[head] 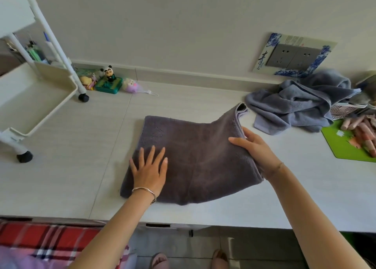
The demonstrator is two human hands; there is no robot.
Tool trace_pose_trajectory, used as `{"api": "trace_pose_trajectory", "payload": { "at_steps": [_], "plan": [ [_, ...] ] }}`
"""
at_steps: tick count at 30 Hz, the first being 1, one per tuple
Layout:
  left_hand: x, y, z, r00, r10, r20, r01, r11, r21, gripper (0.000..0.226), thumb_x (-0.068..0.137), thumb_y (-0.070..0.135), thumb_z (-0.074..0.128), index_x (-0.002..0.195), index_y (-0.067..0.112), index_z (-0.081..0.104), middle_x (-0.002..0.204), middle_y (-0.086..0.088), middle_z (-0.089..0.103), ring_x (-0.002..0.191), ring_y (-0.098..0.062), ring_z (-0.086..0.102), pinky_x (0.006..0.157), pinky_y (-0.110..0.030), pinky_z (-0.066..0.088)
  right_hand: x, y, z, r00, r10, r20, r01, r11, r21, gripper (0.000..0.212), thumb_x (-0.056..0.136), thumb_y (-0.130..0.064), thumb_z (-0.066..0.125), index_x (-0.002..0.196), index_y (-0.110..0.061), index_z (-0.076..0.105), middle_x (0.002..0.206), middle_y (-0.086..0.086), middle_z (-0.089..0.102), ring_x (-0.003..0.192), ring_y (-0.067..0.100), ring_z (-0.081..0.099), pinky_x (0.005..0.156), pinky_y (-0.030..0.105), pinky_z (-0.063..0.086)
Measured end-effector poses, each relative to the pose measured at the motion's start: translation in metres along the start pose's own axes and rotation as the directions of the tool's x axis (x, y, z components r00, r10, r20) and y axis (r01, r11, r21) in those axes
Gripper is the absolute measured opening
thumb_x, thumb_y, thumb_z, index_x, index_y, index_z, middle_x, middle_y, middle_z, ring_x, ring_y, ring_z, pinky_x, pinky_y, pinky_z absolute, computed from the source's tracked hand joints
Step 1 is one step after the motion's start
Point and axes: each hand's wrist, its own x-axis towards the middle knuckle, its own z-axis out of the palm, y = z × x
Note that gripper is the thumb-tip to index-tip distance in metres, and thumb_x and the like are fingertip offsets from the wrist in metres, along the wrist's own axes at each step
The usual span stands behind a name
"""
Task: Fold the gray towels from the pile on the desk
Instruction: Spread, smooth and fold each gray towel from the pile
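**Fingers [155, 155] flat on the left, gripping on the right**

Fingers of the left hand [149, 170] lie straight and spread, pressing flat on the near-left part of the dark gray towel [199, 158]. A thin bracelet [144, 191] circles that wrist. The right hand [255, 149] grips the towel's right edge: its thumb rests on top of the cloth and the other fingers wrap the doubled border, which is raised off the surface. From that hand the edge climbs to a lifted far-right corner, where the layers stand up in a small fold.

The towel is folded into a rough square and lies in the middle of the pale worktop [61, 146], with its left and near edges flat on the surface. Well apart from it, at the far right against the wall, sits the pile of towels [301, 103], a crumpled blue-gray heap. The heap touches a pale slatted basket [345, 108] on its right.

Near the right edge lies a green cutting board [343, 149] with pinkish pieces on it. Above the pile, a double wall socket [293, 58] has a blue-and-white surround. At far left a white wheeled cart [30, 97] stands on the worktop, and beside its far wheel a panda figure [108, 73] stands among small toys. Red plaid cloth [40, 238] shows below the worktop's near edge.
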Motion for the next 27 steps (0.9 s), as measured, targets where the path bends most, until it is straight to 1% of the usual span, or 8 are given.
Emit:
{"api": "trace_pose_trajectory", "payload": {
  "at_steps": [4,7,10,13,17,22,24,27],
  "plan": [
    [0.014,-0.033,-0.006,0.990,-0.053,0.130,0.101,0.915,-0.391,0.044,0.102,0.038,0.013,0.143,0.040,0.030,0.155,0.011,0.019,0.145,-0.020,0.006,0.116,-0.047,-0.003,0.018,-0.006,0.057,0.996,-0.058,0.074,0.070,0.982,-0.174,0.038,0.088,-0.007,0.061,0.125,-0.013,0.054,0.098,0.012,0.070,0.085,0.023,0.068,0.078,0.034,0.057],
    [0.019,-0.043,-0.018,0.956,-0.074,0.283,0.288,0.416,-0.862,0.039,0.101,0.043,0.026,0.130,0.038,0.051,0.145,0.007,0.040,0.133,-0.012,0.036,0.113,-0.034,0.025,0.038,0.010,0.107,0.993,-0.056,0.108,0.091,0.932,-0.350,0.053,0.087,-0.012,0.063,0.137,-0.010,0.043,0.101,0.011,0.067,0.088,0.020,0.065,0.085,0.035,0.053],
    [0.016,-0.051,-0.029,0.939,-0.049,0.340,0.343,0.174,-0.923,0.051,0.102,0.041,0.012,0.136,0.023,0.045,0.135,0.008,0.046,0.122,-0.008,0.042,0.105,-0.025,0.028,0.053,0.032,0.160,0.986,-0.044,0.160,0.114,0.879,-0.462,0.060,0.087,-0.016,0.061,0.141,-0.010,0.036,0.121,0.011,0.061,0.108,0.025,0.060,0.097,0.038,0.047],
    [0.018,-0.061,-0.028,0.935,0.005,0.354,0.354,-0.041,-0.934,0.056,0.101,0.041,0.003,0.140,0.015,0.034,0.147,-0.009,0.036,0.135,-0.019,0.035,0.117,-0.036,0.020,0.058,0.053,0.203,0.979,0.036,0.198,0.077,0.840,-0.537,0.060,0.089,-0.014,0.056,0.143,-0.009,0.030,0.128,0.011,0.056,0.114,0.028,0.055,0.094,0.031,0.045],
    [0.021,-0.072,-0.035,0.895,-0.020,0.445,0.435,-0.173,-0.884,0.064,0.098,0.049,0.007,0.144,0.013,0.032,0.145,-0.005,0.037,0.137,-0.019,0.032,0.117,-0.037,0.019,0.060,0.080,0.227,0.977,0.106,0.187,0.047,0.741,-0.670,0.070,0.093,-0.022,0.053,0.150,-0.008,0.014,0.135,0.015,0.051,0.123,0.033,0.049,0.098,0.035,0.040],
    [0.022,-0.080,-0.048,0.881,-0.048,0.470,0.470,-0.015,-0.883,0.055,0.099,0.047,0.024,0.133,0.011,0.047,0.131,-0.006,0.052,0.124,-0.023,0.048,0.109,-0.036,0.034,0.068,0.083,0.219,0.982,0.074,0.172,0.017,0.881,-0.473,0.060,0.094,-0.032,0.052,0.147,-0.016,0.027,0.085,0.000,0.060,0.075,0.019,0.061,0.068,0.036,0.056],
    [0.022,-0.077,-0.053,0.925,-0.037,0.378,0.372,0.291,-0.882,0.039,0.099,0.037,0.038,0.127,0.013,0.050,0.124,0.001,0.053,0.121,-0.017,0.049,0.101,-0.027,0.038,0.071,0.079,0.202,0.988,-0.114,0.107,0.154,0.839,-0.522,0.041,0.094,-0.027,0.054,0.134,-0.017,0.048,0.088,-0.004,0.059,0.080,0.016,0.057,0.078,0.036,0.052],
    [0.023,-0.078,-0.052,0.970,-0.048,0.238,0.194,0.745,-0.639,0.060,0.089,0.040,0.058,0.141,0.018,0.038,0.134,-0.002,0.052,0.125,-0.019,0.048,0.103,-0.028,0.036,0.079,0.083,0.167,0.940,-0.338,-0.042,0.237,0.737,-0.632,0.029,0.092,-0.020,0.056,0.120,-0.014,0.059,0.107,0.003,0.061,0.102,0.021,0.055,0.093,0.035,0.044]
  ]
}}
